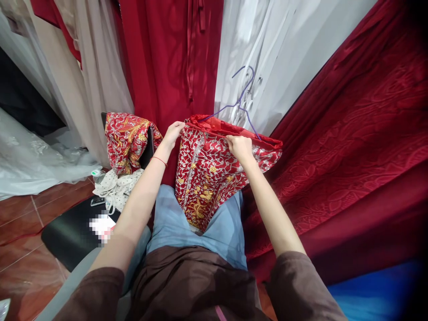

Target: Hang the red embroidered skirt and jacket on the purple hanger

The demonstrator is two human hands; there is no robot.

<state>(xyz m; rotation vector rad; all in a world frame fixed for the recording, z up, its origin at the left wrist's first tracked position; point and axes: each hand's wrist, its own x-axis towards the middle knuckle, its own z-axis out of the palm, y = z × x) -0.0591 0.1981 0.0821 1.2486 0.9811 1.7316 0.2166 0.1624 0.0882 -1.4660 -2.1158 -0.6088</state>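
A red skirt (pixel 214 165) with silver and gold embroidery hangs over my lap, its waistband toward the top. My left hand (pixel 174 133) pinches the waistband at its left corner. Farther right along the same edge, my right hand (pixel 240 146) grips the waistband with curled fingers. A purple wire hanger (pixel 239 103) rises out of the waist opening, its hook pointing up and left. The hanger's lower part is hidden inside the skirt, so I cannot tell how it is attached there.
Another red-and-gold embroidered garment (pixel 125 138) drapes over a chair back at left. A dotted white cloth (pixel 117 189) and a phone (pixel 98 201) lie on a black seat (pixel 73 232). Red gowns (pixel 170 58) and white gowns (pixel 261 40) hang ahead; a dark red gown (pixel 334 178) hangs at right.
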